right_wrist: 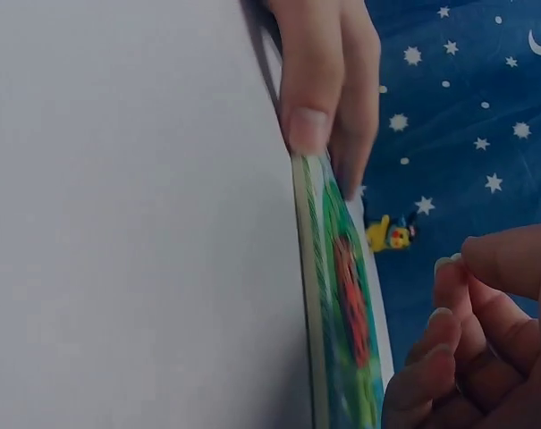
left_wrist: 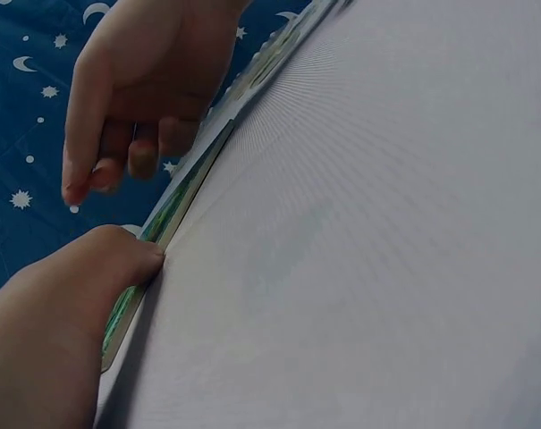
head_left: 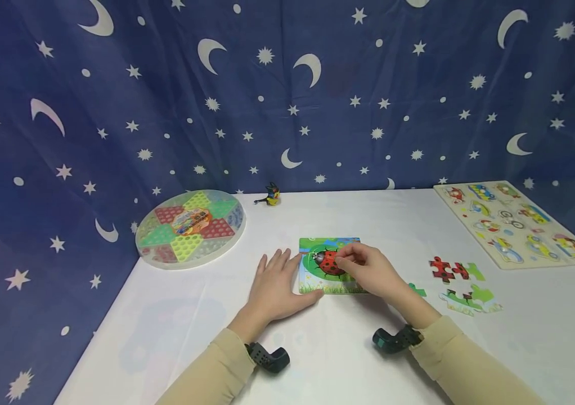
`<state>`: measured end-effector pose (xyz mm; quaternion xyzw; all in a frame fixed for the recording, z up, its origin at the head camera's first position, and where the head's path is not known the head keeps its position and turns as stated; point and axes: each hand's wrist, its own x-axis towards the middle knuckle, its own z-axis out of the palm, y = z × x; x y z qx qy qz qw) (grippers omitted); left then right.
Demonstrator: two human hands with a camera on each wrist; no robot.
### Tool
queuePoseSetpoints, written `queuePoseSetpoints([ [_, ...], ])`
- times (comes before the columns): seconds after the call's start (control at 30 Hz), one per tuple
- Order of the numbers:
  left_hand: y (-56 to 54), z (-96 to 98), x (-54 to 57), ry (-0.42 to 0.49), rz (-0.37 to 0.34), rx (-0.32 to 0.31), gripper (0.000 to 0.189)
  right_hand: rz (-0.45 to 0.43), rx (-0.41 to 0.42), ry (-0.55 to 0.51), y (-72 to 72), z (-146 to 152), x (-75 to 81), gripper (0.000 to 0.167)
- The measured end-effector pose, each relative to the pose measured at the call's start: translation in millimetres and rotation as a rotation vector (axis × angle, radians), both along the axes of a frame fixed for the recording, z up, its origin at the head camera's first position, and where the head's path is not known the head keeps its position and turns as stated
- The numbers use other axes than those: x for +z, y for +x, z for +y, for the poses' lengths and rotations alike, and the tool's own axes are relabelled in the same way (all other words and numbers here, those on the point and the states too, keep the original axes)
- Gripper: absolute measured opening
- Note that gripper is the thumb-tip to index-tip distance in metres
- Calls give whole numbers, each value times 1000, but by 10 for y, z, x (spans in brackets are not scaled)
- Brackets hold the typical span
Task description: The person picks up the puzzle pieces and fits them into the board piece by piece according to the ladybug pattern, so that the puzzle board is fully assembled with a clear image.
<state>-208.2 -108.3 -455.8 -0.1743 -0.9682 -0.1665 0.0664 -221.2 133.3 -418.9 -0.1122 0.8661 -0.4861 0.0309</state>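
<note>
A jigsaw puzzle (head_left: 313,281) with a red ladybug picture on green lies on the white table, its right part hidden under my right hand. My left hand (head_left: 278,287) rests beside it with fingers spread; the thumb touches the near edge and the forefinger reaches the left edge. Over the ladybug is my right hand (head_left: 368,270), fingers curled and the thumb tip against the forefinger. In the right wrist view nothing shows between those fingertips, and that right hand (right_wrist: 494,331) is raised above the puzzle's surface. Loose puzzle pieces (head_left: 441,270), red, green and white, lie to the right.
A round star-patterned game board (head_left: 171,253) sits at the back left. A small yellow and black figure (head_left: 271,195) stands at the rear edge. At the back right lies a wooden picture board (head_left: 495,247). A blue moon-and-star curtain (head_left: 318,140) hangs behind the table.
</note>
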Motion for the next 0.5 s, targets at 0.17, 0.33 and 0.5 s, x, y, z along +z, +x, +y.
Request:
queuePoseSetpoints([
  [0.17,-2,-8,-15,-3,-8,5,100,51,-14,87,5,267,31,12],
  [0.33,-7,-11,-22,2,-6,1,101,57,-28,226,26,563,82,12],
  [0.5,2,-9,-15,8,-7,0,100,62,-31,305,50,805,152,13],
])
